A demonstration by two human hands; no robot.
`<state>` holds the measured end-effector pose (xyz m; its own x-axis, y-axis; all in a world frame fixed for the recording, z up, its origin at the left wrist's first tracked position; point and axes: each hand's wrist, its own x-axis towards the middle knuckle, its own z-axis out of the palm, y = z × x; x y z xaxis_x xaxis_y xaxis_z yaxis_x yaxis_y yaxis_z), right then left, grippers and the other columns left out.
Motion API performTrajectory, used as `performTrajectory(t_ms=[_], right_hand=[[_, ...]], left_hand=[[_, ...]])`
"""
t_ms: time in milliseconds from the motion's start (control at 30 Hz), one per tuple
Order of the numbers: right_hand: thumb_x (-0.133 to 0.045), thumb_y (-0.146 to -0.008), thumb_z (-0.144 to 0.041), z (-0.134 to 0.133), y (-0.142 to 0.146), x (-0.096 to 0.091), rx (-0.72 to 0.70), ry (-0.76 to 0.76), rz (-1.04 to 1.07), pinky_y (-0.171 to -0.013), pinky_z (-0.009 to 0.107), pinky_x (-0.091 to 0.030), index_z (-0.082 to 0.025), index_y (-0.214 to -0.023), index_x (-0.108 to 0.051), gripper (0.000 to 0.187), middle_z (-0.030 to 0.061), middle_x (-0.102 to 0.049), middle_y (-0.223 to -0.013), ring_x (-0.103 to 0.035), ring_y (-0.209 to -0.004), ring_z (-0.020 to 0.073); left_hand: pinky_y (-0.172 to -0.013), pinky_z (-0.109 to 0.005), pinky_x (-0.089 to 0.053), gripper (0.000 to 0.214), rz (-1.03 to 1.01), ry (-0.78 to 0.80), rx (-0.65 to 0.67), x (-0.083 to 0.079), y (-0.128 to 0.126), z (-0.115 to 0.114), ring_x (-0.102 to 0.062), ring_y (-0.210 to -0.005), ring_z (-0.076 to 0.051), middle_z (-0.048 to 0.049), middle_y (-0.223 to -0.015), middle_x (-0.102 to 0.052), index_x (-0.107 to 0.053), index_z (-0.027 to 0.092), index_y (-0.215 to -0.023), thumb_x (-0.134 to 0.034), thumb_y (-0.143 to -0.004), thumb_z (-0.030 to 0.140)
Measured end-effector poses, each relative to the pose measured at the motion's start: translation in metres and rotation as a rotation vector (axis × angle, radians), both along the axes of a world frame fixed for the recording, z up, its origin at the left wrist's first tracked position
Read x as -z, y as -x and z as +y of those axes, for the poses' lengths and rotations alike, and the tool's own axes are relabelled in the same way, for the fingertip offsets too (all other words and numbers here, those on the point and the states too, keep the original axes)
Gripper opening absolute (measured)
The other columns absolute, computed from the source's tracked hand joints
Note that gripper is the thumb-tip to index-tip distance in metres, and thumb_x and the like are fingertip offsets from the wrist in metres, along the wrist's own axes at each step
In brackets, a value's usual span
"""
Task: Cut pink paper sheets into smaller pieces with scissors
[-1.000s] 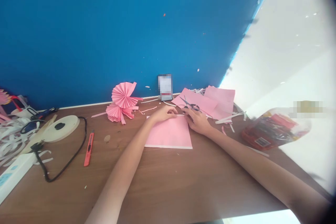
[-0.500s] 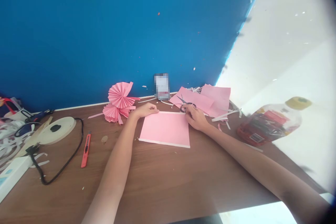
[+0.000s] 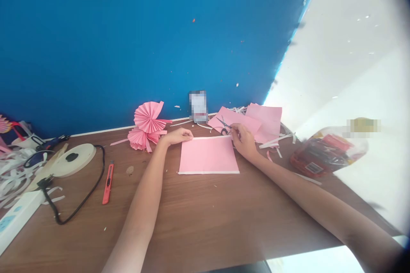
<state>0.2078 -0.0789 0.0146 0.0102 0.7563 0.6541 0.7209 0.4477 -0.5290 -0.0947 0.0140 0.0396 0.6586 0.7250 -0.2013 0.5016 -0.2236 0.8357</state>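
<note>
A pink paper sheet (image 3: 208, 155) with white strips along its far and near edges lies on the brown table in front of me. The fingers of my left hand (image 3: 178, 135) are pinched at its far left corner. At the far right corner, my right hand (image 3: 242, 138) has its thumb and fingers closed on the edge. Just behind that corner, scissors (image 3: 224, 130) rest by more pink sheets (image 3: 238, 118), partly hidden by my right hand. Two pleated pink paper fans (image 3: 150, 116) stand to the left of my left hand.
A red utility knife (image 3: 108, 183) lies on the left, near a white tape roll (image 3: 85, 158), a black cable (image 3: 92, 198) and a power strip (image 3: 19, 217). A phone-like object (image 3: 198, 106) leans on the blue wall. At right is a plastic jar (image 3: 329, 151).
The pink sheet has shifted right, and its near edge now lies straighter. My right hand has moved slightly right, uncovering more of the scissors. The left hand stays at the far left corner.
</note>
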Motion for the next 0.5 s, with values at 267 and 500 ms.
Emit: performTrajectory(t_ms=[267, 500], right_hand=[[-0.047, -0.089, -0.027, -0.001, 0.003, 0.0, -0.301, 0.067, -0.256, -0.076, 0.033, -0.044, -0.02, -0.105, -0.063, 0.023, 0.0068, -0.067, -0.093, -0.057, -0.09, 0.021], [-0.05, -0.083, -0.018, 0.001, 0.003, 0.004, -0.341, 0.067, -0.379, -0.07, 0.03, -0.042, -0.02, -0.11, -0.063, 0.03, 0.0057, -0.066, -0.085, -0.058, -0.083, 0.0193]], left_hand=[[-0.057, -0.021, -0.032, 0.042, 0.008, 0.049, 0.031, -0.003, -0.002, -0.004, -0.05, -0.061, -0.01, -0.0016, -0.07, -0.061, -0.06, 0.013, -0.083, -0.072, -0.065, 0.049], [-0.056, -0.021, -0.033, 0.041, -0.054, -0.064, -0.132, 0.007, -0.009, -0.002, -0.049, -0.06, -0.01, -0.0001, -0.067, -0.057, -0.059, 0.013, -0.079, -0.068, -0.069, 0.052]])
